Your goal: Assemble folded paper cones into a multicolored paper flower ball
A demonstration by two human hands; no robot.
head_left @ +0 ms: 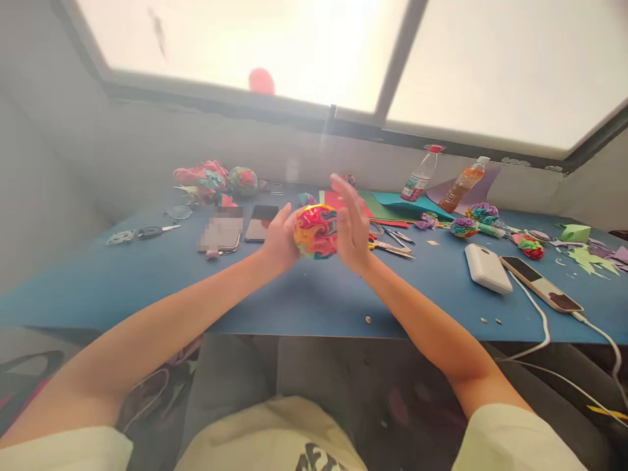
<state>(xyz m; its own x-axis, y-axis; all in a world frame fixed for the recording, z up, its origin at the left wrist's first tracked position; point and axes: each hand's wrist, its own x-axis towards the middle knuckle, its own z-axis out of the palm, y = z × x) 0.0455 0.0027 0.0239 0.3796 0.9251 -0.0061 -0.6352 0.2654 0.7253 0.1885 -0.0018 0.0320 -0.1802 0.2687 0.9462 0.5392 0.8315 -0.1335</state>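
A round ball of ruffled paper (pixel 316 231), in red, pink, yellow and teal, is held above the table's front part. My left hand (pixel 280 243) cups it from the left, its fingers partly hidden behind the ball. Against or very close to the ball's right side is my right hand (pixel 354 235), raised with its fingers stretched out; whether it touches cannot be seen clearly. Behind my right wrist lie scissors (pixel 392 248) with yellow-and-red handles. A phone (pixel 261 222) rests on the table just beyond my left hand.
The blue table (pixel 304 307) holds paper flowers (pixel 203 178) at left and several ruffled paper balls (pixel 464 227) at right. Two bottles (pixel 420 175) stand by the wall. A white power bank (pixel 487 268) and a cabled phone (pixel 542 282) lie at right. Dark-handled scissors (pixel 152 231) are at left.
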